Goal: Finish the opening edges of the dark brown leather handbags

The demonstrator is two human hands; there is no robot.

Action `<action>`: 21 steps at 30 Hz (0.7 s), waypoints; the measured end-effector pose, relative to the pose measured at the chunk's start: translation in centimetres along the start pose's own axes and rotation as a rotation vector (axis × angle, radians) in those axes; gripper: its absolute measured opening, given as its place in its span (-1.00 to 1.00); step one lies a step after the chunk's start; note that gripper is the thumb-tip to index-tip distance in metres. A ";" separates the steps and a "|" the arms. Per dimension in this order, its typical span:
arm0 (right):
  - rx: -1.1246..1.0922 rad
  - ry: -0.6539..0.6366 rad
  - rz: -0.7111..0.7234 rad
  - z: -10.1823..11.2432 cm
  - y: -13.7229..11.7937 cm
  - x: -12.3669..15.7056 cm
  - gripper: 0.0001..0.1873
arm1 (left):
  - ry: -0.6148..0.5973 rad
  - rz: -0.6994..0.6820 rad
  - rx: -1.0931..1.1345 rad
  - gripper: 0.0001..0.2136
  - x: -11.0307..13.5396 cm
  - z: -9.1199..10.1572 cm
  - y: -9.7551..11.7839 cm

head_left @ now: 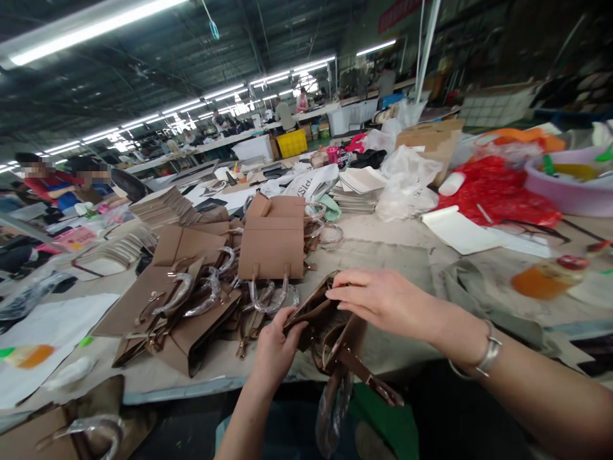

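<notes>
A brown handbag (357,335) is held at the table's front edge, its mouth spread and the lining showing. One plastic-wrapped handle hangs below the edge. My left hand (280,338) grips the bag's left rim, thumb on the inner side and fingers behind. Over the opposite end of the rim, my right hand (371,294) has its fingers close together on the edge; whether they pinch it is hard to see. Left of the bag lies a heap of similar brown handbags (191,306), several with plastic-wrapped handles. Another bag (272,246) rests on top of the heap.
A jar of orange liquid (546,281) and white paper (460,231) lie to the right, near red plastic (502,185) and a lilac basin (569,198). Stacked brown panels (163,207) stand behind the heap. At lower left is another bag (57,428). Co-workers sit far left.
</notes>
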State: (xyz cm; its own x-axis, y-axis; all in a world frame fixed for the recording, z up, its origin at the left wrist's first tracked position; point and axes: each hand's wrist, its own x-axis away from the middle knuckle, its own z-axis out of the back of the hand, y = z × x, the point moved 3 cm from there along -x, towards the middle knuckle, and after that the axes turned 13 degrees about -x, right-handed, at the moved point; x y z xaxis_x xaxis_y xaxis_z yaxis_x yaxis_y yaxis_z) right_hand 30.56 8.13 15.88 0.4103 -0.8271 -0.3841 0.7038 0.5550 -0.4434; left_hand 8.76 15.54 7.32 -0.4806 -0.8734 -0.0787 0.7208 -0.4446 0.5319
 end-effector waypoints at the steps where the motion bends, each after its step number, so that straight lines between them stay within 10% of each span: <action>1: 0.032 -0.053 -0.005 -0.4 0.3 -0.7 -0.77 | -0.003 0.005 0.006 -0.78 0.1 0.0 0.1; 21: 0.121 -0.268 -0.139 -1.3 1.4 -1.2 -0.89 | 0.003 0.049 0.006 -0.75 -0.2 -0.2 -0.4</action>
State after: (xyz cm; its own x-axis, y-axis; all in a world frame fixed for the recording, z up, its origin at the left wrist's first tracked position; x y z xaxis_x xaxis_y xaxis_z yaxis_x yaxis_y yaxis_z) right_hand 30.28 10.00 14.65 0.4322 -0.8971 -0.0921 0.8212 0.4337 -0.3709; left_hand 8.61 15.87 6.97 -0.4432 -0.8947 -0.0554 0.7401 -0.4001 0.5406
